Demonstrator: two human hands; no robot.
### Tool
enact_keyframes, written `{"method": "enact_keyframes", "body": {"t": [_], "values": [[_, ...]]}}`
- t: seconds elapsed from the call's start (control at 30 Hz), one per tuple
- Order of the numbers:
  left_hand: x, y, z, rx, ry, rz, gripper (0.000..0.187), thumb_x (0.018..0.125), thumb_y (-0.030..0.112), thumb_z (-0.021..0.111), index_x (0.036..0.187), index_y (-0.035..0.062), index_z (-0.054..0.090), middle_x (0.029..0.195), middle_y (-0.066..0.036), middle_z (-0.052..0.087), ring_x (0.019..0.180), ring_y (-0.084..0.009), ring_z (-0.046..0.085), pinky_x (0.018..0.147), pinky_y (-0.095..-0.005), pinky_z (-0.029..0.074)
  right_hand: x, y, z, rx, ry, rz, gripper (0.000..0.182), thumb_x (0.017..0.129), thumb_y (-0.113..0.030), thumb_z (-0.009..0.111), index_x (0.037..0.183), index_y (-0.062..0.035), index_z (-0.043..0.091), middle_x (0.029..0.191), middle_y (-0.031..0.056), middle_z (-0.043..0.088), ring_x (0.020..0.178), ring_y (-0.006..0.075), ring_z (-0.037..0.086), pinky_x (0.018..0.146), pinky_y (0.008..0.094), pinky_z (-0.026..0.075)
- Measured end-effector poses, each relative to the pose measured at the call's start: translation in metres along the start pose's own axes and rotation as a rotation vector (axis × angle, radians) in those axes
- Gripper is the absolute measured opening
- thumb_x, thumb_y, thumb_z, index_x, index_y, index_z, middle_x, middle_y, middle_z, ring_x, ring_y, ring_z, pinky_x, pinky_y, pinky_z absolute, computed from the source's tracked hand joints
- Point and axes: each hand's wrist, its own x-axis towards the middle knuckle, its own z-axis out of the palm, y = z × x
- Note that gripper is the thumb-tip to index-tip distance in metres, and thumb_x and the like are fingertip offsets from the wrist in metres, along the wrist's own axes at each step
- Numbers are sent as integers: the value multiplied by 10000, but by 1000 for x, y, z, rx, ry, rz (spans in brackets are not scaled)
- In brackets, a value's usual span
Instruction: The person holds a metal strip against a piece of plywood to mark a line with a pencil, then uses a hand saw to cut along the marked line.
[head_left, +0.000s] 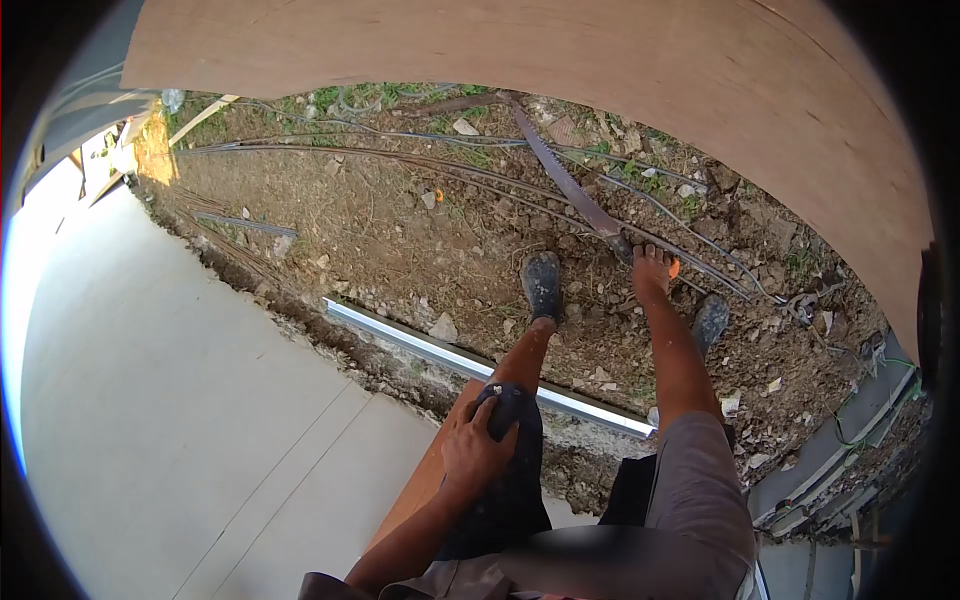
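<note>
Head cam: right hand (655, 268) probably gripping the handsaw (570, 185) on rocky dirt, left hand (478, 445) cupped over the knee (505, 400). Blade could snag the cables (420, 160), sitting just beside.

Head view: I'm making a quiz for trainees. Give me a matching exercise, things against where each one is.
Things:
1. left hand
2. right hand
3. metal rail
4. plywood sheet

Places:
A. along the edge of the concrete slab
B. arching overhead
C. resting on the knee
D. on the saw handle, down on the dirt

Pairs: 1-C, 2-D, 3-A, 4-B
</note>
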Motion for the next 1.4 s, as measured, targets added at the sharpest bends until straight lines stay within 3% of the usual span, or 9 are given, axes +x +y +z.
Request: {"method": "enact_keyframes", "body": {"t": [0.17,0.23,0.37,0.73,0.9,1.03,1.1,1.17,1.4], "values": [[3,-10,13,64,29,110,548,751,370,668,1219,107,559,1201,-150,548,1071,-345,566,892,-440,468,-29,11,-24,-20,67,-75,405,852,-168,607,1212,-50,465,1218,116,488,1203,282,428,996,451,338],[2,-6,15,117,38,195,542,756,375,659,1218,108,560,1195,-151,548,1061,-346,570,886,-442,471,-69,23,-27,-77,337,-156,417,821,-177,629,1194,-68,476,1199,110,508,1221,280,425,966,462,348],[12,13,1,214,-106,181,572,791,397,611,1279,120,499,1266,-167,489,1074,-391,545,906,-464,455,-192,64,-101,162,203,-123,467,761,-208,651,1188,-86,505,1251,120,513,1207,294,459,987,476,336],[71,-1,-85,406,-483,643,598,840,447,572,1304,76,497,1278,-242,506,1202,-345,485,1019,-367,361,-563,93,5,1153,458,997,394,754,-336,636,939,12,625,873,264,636,890,408,617,789,448,485],[98,40,-136,397,-413,559,435,860,368,561,1141,39,612,960,-186,654,847,-262,636,757,-352,489,-572,20,124,1631,439,1286,314,778,-263,662,879,28,598,721,178,615,643,325,628,587,467,499],[144,103,-162,176,-410,363,252,856,244,545,1028,73,613,778,-67,596,635,-192,576,508,-346,468,-553,-22,89,2268,382,1535,279,764,-199,692,780,47,562,568,120,489,457,256,497,418,439,414],[66,162,-176,293,-296,470,253,847,200,536,1064,81,589,777,-57,596,610,-194,576,490,-347,473,-538,-26,74,2378,500,1590,288,748,-194,696,659,43,558,550,114,513,449,237,500,431,414,399],[12,216,-171,37,-281,506,162,855,192,544,914,74,638,712,-42,576,542,-152,549,443,-315,449,-558,-4,29,2327,547,1520,361,706,-217,708,778,128,629,689,190,633,608,264,624,575,377,470],[-108,380,-149,112,-347,791,363,904,275,574,1185,45,560,1019,-71,629,855,-159,622,654,-285,496,-561,118,4,2272,820,1326,338,804,-312,681,711,-16,546,577,66,532,437,177,505,412,353,417]]}}
